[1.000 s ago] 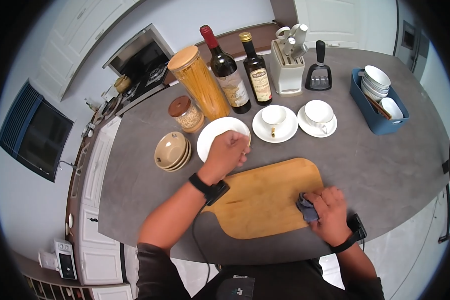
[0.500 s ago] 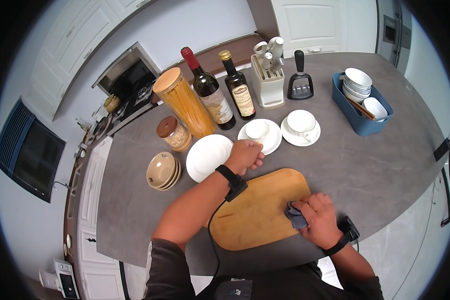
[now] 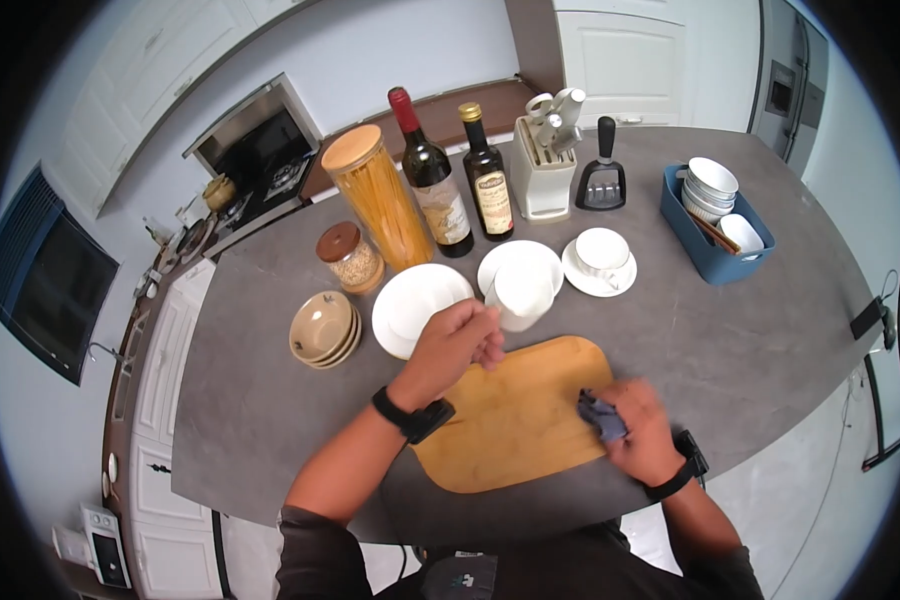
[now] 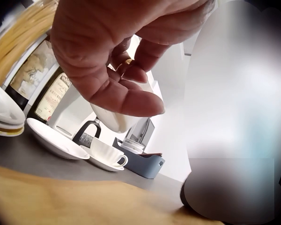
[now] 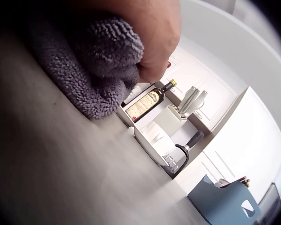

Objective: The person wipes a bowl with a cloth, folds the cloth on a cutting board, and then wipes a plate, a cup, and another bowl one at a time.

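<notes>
My left hand (image 3: 458,345) pinches a white teacup (image 3: 522,303) by its handle side, lifted off its saucer (image 3: 520,256) and tilted. In the left wrist view the curled fingers (image 4: 136,102) cover much of the cup. A folded grey-purple cloth (image 3: 600,414) is bunched in my right hand (image 3: 645,430), low by the right edge of the wooden cutting board (image 3: 515,425). The cloth's fluffy pile (image 5: 84,79) shows close up in the right wrist view. Another teacup (image 3: 602,250) stands on its own saucer to the right.
Left of the cup are a white plate (image 3: 405,310) and stacked tan bowls (image 3: 322,328). Behind stand a jar of oats (image 3: 352,260), a pasta canister (image 3: 380,200), two bottles, a knife block (image 3: 543,185) and a black-handled tool (image 3: 602,185). A blue basket (image 3: 715,258) holds bowls.
My left hand has gone from over the plate to the teacup, then drawn it off the saucer toward me. The right hand keeps the cloth near the board's right edge.
</notes>
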`<state>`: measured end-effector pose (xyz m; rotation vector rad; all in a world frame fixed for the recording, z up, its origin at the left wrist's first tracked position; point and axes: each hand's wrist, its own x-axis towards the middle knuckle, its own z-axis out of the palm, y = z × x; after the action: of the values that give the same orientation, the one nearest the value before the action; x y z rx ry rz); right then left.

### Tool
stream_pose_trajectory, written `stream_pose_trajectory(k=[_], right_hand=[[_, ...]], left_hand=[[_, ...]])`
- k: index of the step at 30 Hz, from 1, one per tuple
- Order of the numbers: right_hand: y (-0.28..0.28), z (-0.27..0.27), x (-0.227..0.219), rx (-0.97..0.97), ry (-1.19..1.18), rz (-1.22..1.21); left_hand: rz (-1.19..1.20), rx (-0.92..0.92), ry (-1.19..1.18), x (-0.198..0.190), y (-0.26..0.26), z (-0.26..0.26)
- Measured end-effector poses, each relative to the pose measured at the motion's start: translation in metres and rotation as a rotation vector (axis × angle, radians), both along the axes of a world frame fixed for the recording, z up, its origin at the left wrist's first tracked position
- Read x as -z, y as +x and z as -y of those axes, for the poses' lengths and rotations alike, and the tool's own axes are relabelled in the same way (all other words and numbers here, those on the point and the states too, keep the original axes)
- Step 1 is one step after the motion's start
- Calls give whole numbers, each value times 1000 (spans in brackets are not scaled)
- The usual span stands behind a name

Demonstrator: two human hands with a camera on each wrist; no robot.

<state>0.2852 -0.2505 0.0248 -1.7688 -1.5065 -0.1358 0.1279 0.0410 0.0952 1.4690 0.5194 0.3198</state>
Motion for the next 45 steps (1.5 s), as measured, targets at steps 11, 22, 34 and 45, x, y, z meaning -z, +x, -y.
stream_pose_trajectory(k=[11, 22, 34, 45], right_hand=[[58, -25, -10, 44, 42, -91], [4, -86, -19, -285, 78, -292], [-18, -97, -6, -334, 74, -147], [-33, -89, -4, -372, 95, -44]], left_hand=[[-91, 47, 48, 32, -102, 33], [-131, 124, 183, 43, -99, 35], [-153, 177, 377, 47, -103, 27], [-98, 285, 478, 52, -105, 24]])
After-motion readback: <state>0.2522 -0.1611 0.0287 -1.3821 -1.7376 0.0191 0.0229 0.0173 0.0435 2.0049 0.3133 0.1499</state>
